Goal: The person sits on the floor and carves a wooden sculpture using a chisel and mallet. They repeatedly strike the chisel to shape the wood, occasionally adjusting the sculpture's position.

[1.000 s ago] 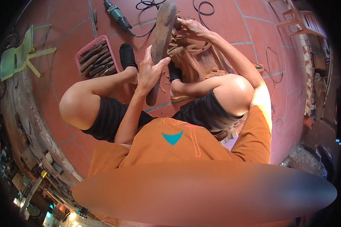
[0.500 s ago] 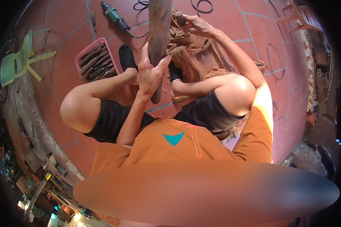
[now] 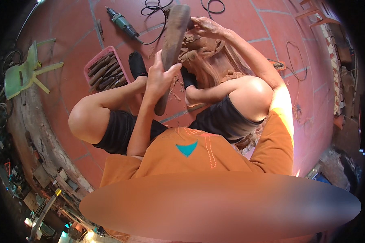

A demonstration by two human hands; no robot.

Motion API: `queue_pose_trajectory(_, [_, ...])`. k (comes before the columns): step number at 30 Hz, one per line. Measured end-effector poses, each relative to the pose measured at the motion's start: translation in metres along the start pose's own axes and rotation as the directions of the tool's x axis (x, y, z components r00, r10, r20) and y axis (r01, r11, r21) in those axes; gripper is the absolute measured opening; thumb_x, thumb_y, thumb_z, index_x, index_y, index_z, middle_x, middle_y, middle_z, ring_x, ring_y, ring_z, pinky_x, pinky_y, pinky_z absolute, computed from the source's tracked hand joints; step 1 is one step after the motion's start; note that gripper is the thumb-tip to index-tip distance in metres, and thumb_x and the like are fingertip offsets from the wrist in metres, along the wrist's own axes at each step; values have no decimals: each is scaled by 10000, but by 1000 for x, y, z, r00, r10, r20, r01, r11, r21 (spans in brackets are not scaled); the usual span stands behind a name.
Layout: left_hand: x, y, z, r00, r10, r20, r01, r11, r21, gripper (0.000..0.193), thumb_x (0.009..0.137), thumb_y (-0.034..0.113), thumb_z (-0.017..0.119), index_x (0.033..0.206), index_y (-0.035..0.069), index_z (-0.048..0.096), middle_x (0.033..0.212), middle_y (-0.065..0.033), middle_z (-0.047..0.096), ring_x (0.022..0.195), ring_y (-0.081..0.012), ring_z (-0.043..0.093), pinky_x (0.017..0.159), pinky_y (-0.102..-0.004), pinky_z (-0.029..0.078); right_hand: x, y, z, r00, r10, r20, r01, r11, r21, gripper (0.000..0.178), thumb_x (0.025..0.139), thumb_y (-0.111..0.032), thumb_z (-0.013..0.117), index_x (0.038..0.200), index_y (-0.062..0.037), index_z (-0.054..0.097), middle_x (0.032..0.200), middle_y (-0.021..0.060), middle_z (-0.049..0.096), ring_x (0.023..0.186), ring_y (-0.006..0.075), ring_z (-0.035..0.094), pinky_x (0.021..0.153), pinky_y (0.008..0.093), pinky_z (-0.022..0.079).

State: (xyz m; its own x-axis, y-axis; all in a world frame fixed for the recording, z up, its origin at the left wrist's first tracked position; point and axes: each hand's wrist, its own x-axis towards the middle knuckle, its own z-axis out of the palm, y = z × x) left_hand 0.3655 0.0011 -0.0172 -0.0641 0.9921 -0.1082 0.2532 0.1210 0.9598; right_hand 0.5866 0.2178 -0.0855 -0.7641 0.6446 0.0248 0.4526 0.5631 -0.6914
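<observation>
My left hand (image 3: pixel 159 80) is wrapped round a long wooden mallet (image 3: pixel 176 35), thick at its far end and tapering toward my body. My right hand (image 3: pixel 209 28) closes its fingers on a chisel (image 3: pixel 190 24) with a wooden handle; the mallet's head hides part of it, and its blade cannot be seen. Below the right hand lies a brown wood carving (image 3: pixel 213 60) with curved, hollowed surfaces, next to my right foot. Loose chips lie on it.
A pink basket (image 3: pixel 86 72) of several wooden-handled tools stands at the left. Beyond it lies a green power tool (image 3: pixel 123 25) with a black cord. A green plastic chair (image 3: pixel 22 77) is at far left, a pinkish chair (image 3: pixel 318 15) at far right. Wood shavings dot the tiled floor.
The mallet's far end has swung right and tilted, and now overlaps the chisel handle beside my right hand. My right hand stays near the same place over the carving.
</observation>
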Motion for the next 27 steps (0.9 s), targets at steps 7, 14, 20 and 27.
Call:
queue_pose_trajectory(7, [-12, 20, -29, 997, -73, 12, 74, 981, -179, 553, 910, 166, 745, 1377, -1, 501, 996, -34, 652, 830, -91, 603, 691, -254, 507, -7, 0, -15, 997, 68, -30, -67, 997, 27, 381, 905, -310, 727, 1109, -15, 600, 876, 191, 678, 817, 348, 658, 746, 453, 488])
queue_pose_trajectory(14, [-9, 109, -86, 992, 62, 110, -42, 983, -181, 471, 934, 182, 729, 1339, 41, 534, 836, 6, 599, 595, -48, 555, 514, -202, 461, -13, 8, -24, 992, 129, -9, -128, 991, 27, 400, 904, -274, 723, 1214, -44, 618, 1035, 146, 718, 971, 253, 674, 857, 409, 520])
queue_pose_trajectory(20, [42, 130, -104, 879, 416, 234, -470, 842, 266, 513, 957, 170, 692, 1415, 26, 510, 908, -3, 616, 694, -76, 562, 623, -241, 464, -22, 8, -32, 987, 160, 35, -163, 978, 133, 423, 903, -273, 735, 1246, -46, 634, 1121, 118, 731, 1029, 211, 672, 921, 384, 525])
queue_pose_trajectory(27, [97, 100, -90, 782, 406, 473, -593, 720, 362, 660, 937, 268, 747, 1441, -2, 418, 978, -193, 702, 863, -281, 706, 823, -405, 544, -26, 16, -22, 983, 182, 23, -182, 954, 238, 305, 944, -183, 748, 1206, -48, 671, 1086, 36, 708, 1032, 126, 648, 943, 323, 524])
